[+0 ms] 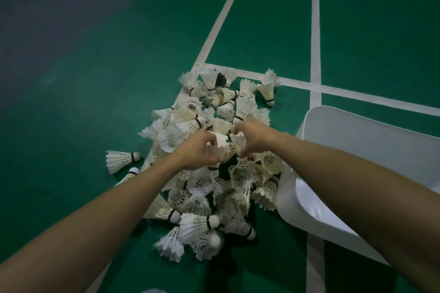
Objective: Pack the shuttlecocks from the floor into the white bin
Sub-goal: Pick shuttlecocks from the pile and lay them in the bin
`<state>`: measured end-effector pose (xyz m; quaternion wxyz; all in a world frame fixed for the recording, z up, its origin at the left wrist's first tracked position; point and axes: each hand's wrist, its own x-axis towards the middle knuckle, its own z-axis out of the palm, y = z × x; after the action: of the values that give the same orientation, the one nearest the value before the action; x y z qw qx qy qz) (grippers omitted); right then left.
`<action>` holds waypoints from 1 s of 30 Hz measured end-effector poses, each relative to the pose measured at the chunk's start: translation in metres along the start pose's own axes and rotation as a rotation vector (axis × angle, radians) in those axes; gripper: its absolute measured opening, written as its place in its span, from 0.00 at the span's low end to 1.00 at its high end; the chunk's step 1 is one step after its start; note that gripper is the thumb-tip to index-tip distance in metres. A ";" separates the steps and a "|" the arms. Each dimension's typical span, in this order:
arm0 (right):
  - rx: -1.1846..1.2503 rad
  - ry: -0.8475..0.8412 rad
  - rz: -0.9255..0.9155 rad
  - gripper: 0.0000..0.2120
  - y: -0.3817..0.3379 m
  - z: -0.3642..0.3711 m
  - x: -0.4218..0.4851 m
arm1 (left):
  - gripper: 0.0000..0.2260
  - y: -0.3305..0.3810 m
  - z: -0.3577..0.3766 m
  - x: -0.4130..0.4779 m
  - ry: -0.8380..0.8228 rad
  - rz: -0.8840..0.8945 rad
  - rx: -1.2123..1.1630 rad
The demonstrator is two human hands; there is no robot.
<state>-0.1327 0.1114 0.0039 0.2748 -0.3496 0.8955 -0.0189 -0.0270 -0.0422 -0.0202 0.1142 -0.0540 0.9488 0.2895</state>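
The green floor (95, 54) fills the view, crossed by 3 white lines (315, 31) that meet at the far edge of the heap. 1 white bin (357, 138) sits at the right with its open mouth facing up towards the camera and its near left corner against the heap.

The pile (214, 188) of white feather shuttlecocks lies on the floor left of the bin, running from near to far. They overlap too much to count, though there are clearly dozens. Most have a black band at the cork, and any print on them is too small to read. 3 strays lie at the edges: 1 far stray (267, 88) by the line crossing and 2 left strays (121, 160) on bare floor.

2 bare forearms reach in from the near corners and converge over the middle of the pile, with the right one passing across the bin. The left hand (197, 150) is knuckles up, fingers curled round the feather skirt of 1 shuttlecock (220, 147) lifted just above the heap. The right hand (256, 137), just beside it, arches palm down, its fingers and thumb closing on the feathers of a second shuttlecock (238, 141) between the 2 hands.
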 end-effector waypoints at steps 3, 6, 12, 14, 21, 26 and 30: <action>0.038 -0.018 0.014 0.47 -0.005 0.016 0.005 | 0.19 0.001 0.005 -0.002 0.047 -0.034 -0.039; 0.124 -0.020 0.001 0.40 0.001 0.019 0.011 | 0.32 0.002 0.006 0.003 0.066 -0.066 -0.010; 0.128 0.033 -0.040 0.26 0.002 0.005 0.008 | 0.30 -0.006 0.009 0.011 -0.126 0.012 0.321; 0.154 0.111 -0.034 0.27 0.003 -0.005 0.004 | 0.34 -0.008 0.007 0.011 -0.137 0.012 0.276; 0.309 0.327 0.016 0.27 0.012 -0.023 -0.026 | 0.53 -0.008 0.008 0.015 -0.273 -0.079 0.375; 0.389 0.389 0.010 0.28 0.017 -0.035 -0.040 | 0.51 0.002 0.011 0.016 -0.251 -0.118 0.522; 0.339 0.395 0.007 0.29 0.014 -0.036 -0.043 | 0.44 0.005 0.008 0.015 -0.198 -0.006 0.670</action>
<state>-0.1340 0.1437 0.0522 0.1495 -0.2848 0.9171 -0.2356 -0.0404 -0.0344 -0.0279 0.2177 0.0120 0.9753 -0.0346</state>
